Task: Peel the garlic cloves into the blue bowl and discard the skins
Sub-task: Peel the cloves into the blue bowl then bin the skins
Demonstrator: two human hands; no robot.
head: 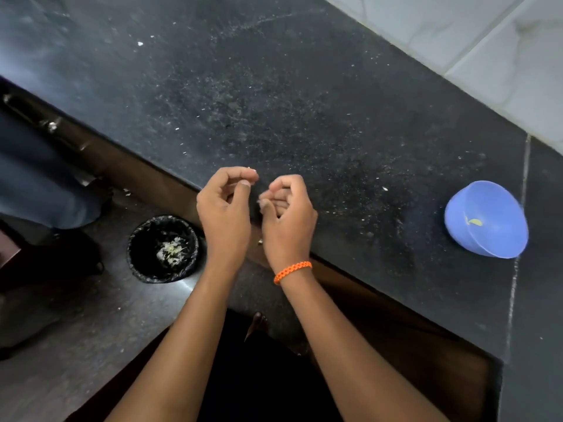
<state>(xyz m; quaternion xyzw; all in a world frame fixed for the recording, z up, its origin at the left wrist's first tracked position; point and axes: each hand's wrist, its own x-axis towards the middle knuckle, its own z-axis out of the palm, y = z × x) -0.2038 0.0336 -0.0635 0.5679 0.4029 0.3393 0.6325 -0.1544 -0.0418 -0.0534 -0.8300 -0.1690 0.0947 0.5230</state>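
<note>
- Head view: the left hand is up over the front edge of the counter, fingers curled in, thumb and forefinger tip pressed together on a tiny pale scrap of skin.
- Just beside it, the right hand has its fingers curled inward with the thumb across them; something pale shows at the fingertips, but whether that is a garlic clove cannot be told.
- An orange braided bracelet sits on the right wrist.
- The two hands are close together, not touching.
- Out on the dark speckled counter, small white flecks lie scattered around the hands.
- Far to the right on the counter, well apart from both hands, sits the blue bowl, tipped toward the camera, with one small yellowish piece inside.
- Down on the floor to the left, below the counter edge, stands a bin lined with a black bag, a heap of pale skins in the bottom.
- White tiled wall runs behind the counter at top right.
</note>
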